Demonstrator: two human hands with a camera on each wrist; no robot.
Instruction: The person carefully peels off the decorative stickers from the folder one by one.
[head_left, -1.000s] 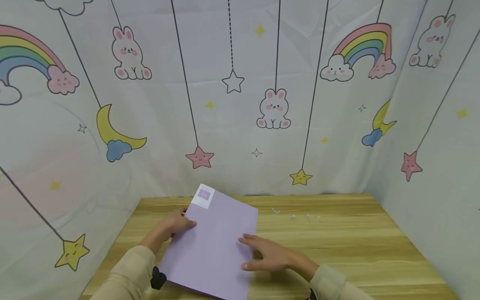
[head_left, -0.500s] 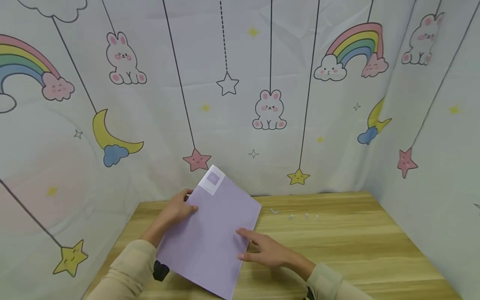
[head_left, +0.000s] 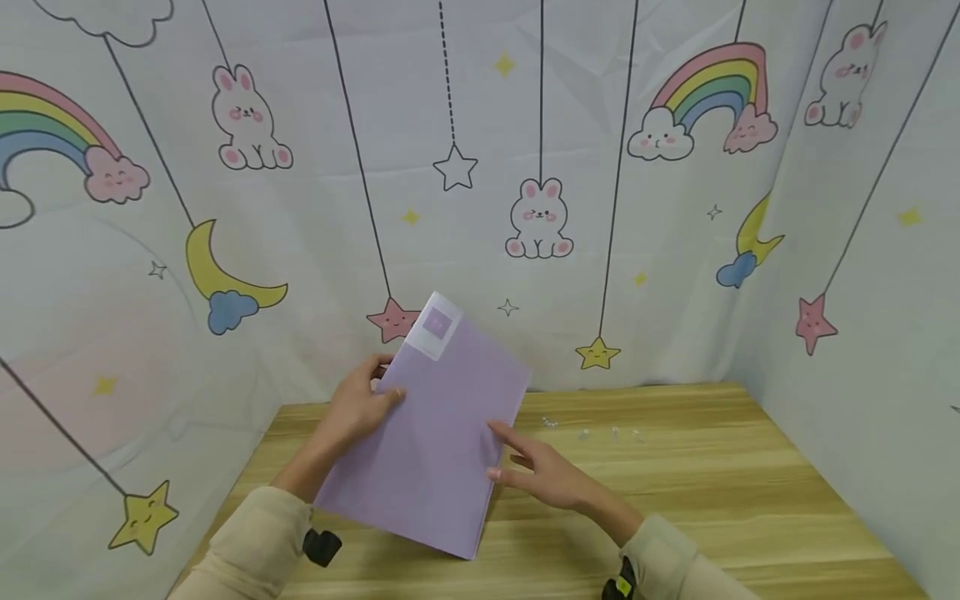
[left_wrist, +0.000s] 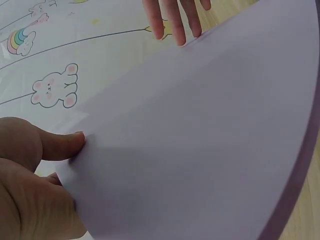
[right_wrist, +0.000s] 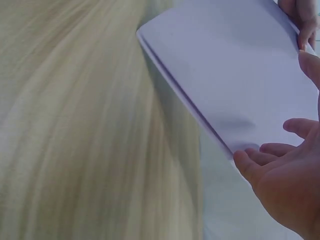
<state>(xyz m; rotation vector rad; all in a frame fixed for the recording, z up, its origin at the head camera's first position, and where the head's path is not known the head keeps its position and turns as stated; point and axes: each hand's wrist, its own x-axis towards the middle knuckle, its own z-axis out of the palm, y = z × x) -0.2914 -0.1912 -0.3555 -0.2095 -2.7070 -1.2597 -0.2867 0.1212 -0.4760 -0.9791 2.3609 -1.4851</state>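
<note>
A flat light-purple folder (head_left: 435, 442), with a white label (head_left: 437, 325) in its upper left corner, is held tilted up above the wooden table (head_left: 675, 517). My left hand (head_left: 362, 407) grips its left edge, the thumb on the front and the other fingers mostly hidden behind. By the right edge, my right hand (head_left: 553, 477) has its fingers spread, with fingertips at the cover. The right wrist view shows the folder's layered edge (right_wrist: 187, 100) and my right hand (right_wrist: 285, 175) beside it, not wrapped round it.
Several tiny clear or whitish pieces (head_left: 615, 433) lie in a row at the back of the table, along with a short curved string of beads (head_left: 551, 422). A white printed cloth (head_left: 480, 275) hangs behind the table and along its sides.
The folder has been raised off the table and its top tilted to the right. My left hand rose with it, and the right hand has moved up slightly along the right edge.
</note>
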